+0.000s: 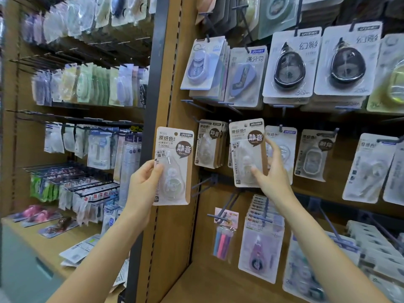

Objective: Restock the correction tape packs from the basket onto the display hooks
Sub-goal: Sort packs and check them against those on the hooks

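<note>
The right hand pinches a correction tape pack by its lower edge, thumb in front and fingers behind, tipping its top toward a hook so the hole can likely slide on. Just left of that pack, the left hand grips a second pack by its side, held upright, seemingly waiting its turn. No basket is in view.
</note>
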### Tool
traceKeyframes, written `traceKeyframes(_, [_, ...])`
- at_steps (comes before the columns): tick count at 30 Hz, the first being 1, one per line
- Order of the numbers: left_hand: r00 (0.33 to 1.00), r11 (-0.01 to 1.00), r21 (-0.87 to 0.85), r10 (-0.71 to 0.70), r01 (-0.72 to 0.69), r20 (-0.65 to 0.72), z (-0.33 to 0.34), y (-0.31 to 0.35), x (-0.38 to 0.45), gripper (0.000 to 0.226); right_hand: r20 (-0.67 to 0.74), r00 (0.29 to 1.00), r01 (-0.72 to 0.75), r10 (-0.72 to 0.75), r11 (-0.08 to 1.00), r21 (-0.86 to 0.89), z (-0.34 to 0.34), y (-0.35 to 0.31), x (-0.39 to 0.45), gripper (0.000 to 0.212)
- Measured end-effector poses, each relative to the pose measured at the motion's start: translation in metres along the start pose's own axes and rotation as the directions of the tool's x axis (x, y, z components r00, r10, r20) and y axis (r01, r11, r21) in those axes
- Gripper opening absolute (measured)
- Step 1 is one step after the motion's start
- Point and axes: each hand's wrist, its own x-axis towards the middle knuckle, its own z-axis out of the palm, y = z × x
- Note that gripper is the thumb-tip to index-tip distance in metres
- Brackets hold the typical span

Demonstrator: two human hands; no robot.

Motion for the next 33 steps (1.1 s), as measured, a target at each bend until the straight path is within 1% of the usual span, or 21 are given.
traceKeyframes(2, [1.0,1.0,-0.007,-0.002,0.002,-0.005,0.0,0.0,0.002,0.023,0.002,0.999,0.052,-0.052,0.999,0.0,0.002,-0.003,0.005,0.072])
traceKeyframes(3, [1.0,1.0,-0.011,-0.004,0.004,-0.001,0.0,0.0,0.003,0.023,0.028,0.996,0.083,-0.083,0.997,-0.002,0.005,-0.005,0.007,0.074])
traceKeyframes(6, [1.0,1.0,-0.021,-0.007,0.007,-0.005,0.003,0.002,0.005,0.022,0.171,0.97,0.181,-0.175,0.983,-0.023,0.02,-0.011,0.012,0.078])
traceKeyframes(8, [0.999,1.0,-0.027,0.006,-0.007,-0.033,0.002,0.004,0.006,0.021,0.237,0.956,0.193,-0.174,0.98,-0.057,0.036,-0.016,0.017,0.077])
traceKeyframes(10, [0.998,1.0,-0.019,0.013,-0.014,-0.065,-0.003,0.005,0.008,0.021,0.246,0.955,0.184,-0.164,0.981,-0.061,0.054,-0.02,0.026,0.075])
traceKeyframes(12, [0.997,1.0,-0.009,0.012,-0.013,-0.071,-0.01,0.005,0.01,0.022,0.233,0.961,0.16,-0.15,0.987,-0.024,0.07,-0.023,0.035,0.073])
traceKeyframes(16, [0.996,0.999,0.041,0.028,-0.024,-0.08,-0.02,0.004,0.011,0.024,0.222,0.973,0.049,-0.06,0.997,0.056,0.091,-0.022,0.048,0.074])
traceKeyframes(22, [0.996,0.998,0.068,0.026,-0.021,-0.082,-0.021,0.007,0.016,0.023,0.245,0.969,0.011,-0.032,0.996,0.087,0.109,-0.016,0.05,0.074])
traceKeyframes(24, [0.997,0.998,0.058,0.026,-0.021,-0.073,-0.02,0.009,0.016,0.023,0.237,0.971,0.037,-0.038,0.999,0.008,0.112,-0.015,0.052,0.076])
traceKeyframes(26, [0.998,0.999,0.052,0.019,-0.016,-0.067,-0.02,0.009,0.017,0.022,0.208,0.976,0.099,-0.064,0.982,-0.161,0.115,-0.012,0.053,0.076])
traceKeyframes(27, [0.998,0.999,0.048,0.015,-0.012,-0.067,-0.02,0.008,0.017,0.022,0.183,0.981,0.106,-0.064,0.968,-0.228,0.116,-0.01,0.053,0.076])
traceKeyframes(29, [0.998,0.999,0.045,0.007,-0.004,-0.069,-0.02,0.007,0.017,0.022,0.155,0.988,0.031,0.015,0.956,-0.293,0.116,-0.005,0.06,0.075])
traceKeyframes(32, [0.997,0.998,0.053,-0.012,0.016,-0.074,-0.02,0.005,0.016,0.022,0.137,0.963,-0.167,0.23,0.916,-0.366,0.111,-0.001,0.076,0.064])
traceKeyframes(33, [0.997,0.998,0.051,-0.019,0.023,-0.073,-0.021,0.003,0.017,0.022,0.121,0.961,-0.186,0.249,0.905,-0.383,0.11,-0.004,0.076,0.061])
